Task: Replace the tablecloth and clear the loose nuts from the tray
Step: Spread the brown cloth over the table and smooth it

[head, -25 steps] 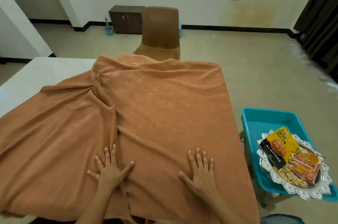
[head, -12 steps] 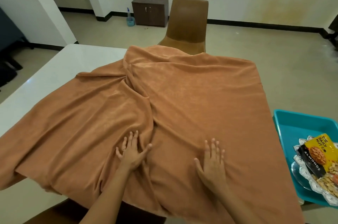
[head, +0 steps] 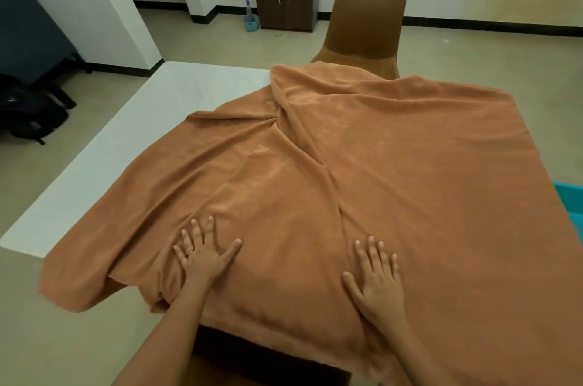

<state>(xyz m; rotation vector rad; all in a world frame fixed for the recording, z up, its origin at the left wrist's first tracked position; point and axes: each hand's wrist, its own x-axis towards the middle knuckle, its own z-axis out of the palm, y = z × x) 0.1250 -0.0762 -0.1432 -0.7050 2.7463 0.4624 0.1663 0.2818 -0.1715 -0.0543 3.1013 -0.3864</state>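
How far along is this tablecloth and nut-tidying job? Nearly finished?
Roughly midway at best. Done: the orange cloth is on the white table. In hand: left hand and right hand press flat on it, smoothing; it lies bunched, leaving the table's left side bare. Left: spreading it fully and clearing the nuts; only a corner of the teal container shows, so its contents cannot be judged.

Light in here is soft and even, a bit warm, and the shadows are all mushy. Folds in the orange cloth (head: 394, 180) only get gentle shading, but it goes properly dark under its near edge. The white table (head: 132, 145) has a mild sheen. The room's far left corner is dim. The wide lens bows the table sides outward, and the cloth's left corner looks smeary.
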